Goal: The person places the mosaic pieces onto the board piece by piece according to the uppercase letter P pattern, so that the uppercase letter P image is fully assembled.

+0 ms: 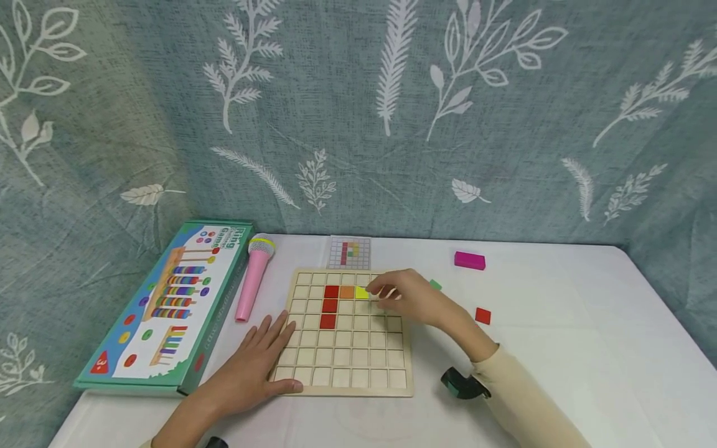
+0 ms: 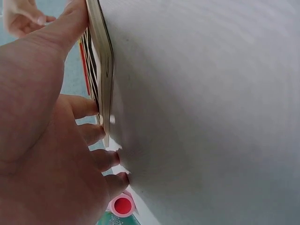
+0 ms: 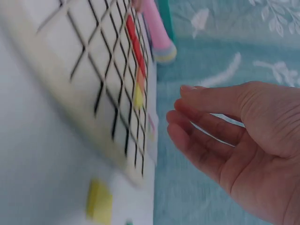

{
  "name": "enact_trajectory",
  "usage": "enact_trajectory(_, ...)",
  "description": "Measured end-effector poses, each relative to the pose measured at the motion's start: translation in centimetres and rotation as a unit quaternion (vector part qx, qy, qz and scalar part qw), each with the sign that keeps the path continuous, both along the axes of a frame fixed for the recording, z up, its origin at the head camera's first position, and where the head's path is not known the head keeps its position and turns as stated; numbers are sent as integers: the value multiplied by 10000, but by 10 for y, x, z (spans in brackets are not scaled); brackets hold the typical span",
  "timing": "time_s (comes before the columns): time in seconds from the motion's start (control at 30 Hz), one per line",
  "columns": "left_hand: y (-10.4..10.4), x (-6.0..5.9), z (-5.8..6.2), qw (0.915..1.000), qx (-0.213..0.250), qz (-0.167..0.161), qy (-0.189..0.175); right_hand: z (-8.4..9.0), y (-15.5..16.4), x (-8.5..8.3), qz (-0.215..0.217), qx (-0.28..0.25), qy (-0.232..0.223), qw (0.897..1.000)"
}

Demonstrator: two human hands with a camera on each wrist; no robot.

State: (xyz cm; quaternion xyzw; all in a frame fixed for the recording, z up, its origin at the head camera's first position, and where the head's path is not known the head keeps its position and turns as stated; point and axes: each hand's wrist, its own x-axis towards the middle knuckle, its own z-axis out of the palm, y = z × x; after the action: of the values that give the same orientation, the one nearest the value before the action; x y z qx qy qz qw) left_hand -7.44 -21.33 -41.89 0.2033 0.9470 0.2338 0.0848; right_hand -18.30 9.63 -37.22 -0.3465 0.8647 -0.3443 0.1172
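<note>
A wooden grid board lies on the white table. Three red tiles run down one column, with an orange tile and a yellow tile continuing the top one's row. Over the board's upper right, close by the yellow tile, hovers my right hand; the right wrist view shows its fingers loosely bent with nothing between them. My left hand rests spread along the board's left edge, its thumb at the lower left corner and fingertips by the rim in the left wrist view.
A small pattern card lies behind the board. To the left are a pink toy microphone and a green game box. On the right lie a magenta block, a red tile, a partly hidden green piece and a yellow block.
</note>
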Motion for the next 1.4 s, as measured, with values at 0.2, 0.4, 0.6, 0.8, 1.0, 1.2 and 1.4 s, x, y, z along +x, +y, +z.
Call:
enact_trajectory(0.2, 0, 0, 0, 10000, 28, -13, 74, 1, 44, -2, -476, 70, 137, 9987)
enact_trajectory(0.4, 0, 0, 1, 10000, 14, -2, 18, -10, 89, 0, -835, 163, 166, 9962)
enact_trajectory(0.6, 0, 2, 1, 10000, 16, 19, -66, -16, 131, 5, -1197, 454, 38, 9918)
enact_trajectory(0.8, 1, 1, 2, 9999, 80, 49, -142, -18, 158, 11, -1365, 679, 73, 9883)
enact_trajectory(1.0, 0, 1, 2, 9999, 109, 38, -122, -22, 163, 13, -1393, 729, 30, 9876)
enact_trajectory(1.2, 0, 1, 1, 9999, 121, 22, -84, -25, 159, 15, -1459, 771, 70, 9863)
enact_trajectory(1.4, 0, 1, 0, 9999, 111, 20, -37, -23, 158, 14, -1417, 814, 55, 9865)
